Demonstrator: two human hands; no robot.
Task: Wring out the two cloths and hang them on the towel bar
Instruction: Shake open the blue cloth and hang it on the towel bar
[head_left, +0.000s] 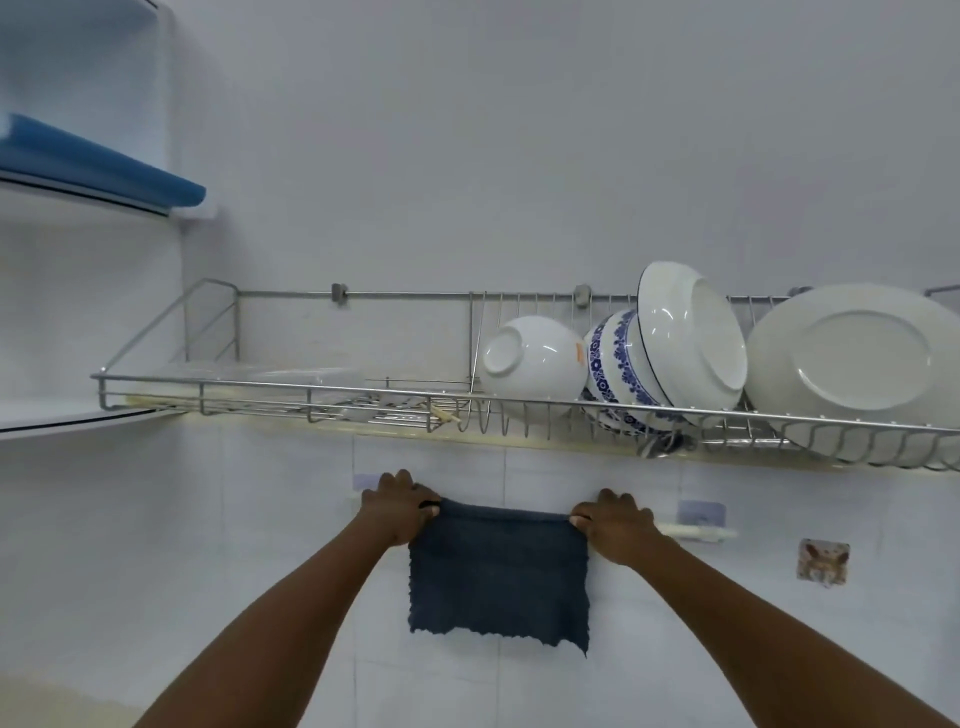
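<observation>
Both hands, left hand (397, 512) and right hand (615, 525), pinch the dark cloth (498, 571) draped between them.

Both arms stretched up and forward, left hand (397, 512) and right hand (615, 527) level and apart, backs facing the camera, fingers curled over the top, thumbs pinching in toward each other.

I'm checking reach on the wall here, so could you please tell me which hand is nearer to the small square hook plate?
Right. The right hand grips the dark cloth's corner just left of the hook plate; the left hand is across the cloth.
</observation>
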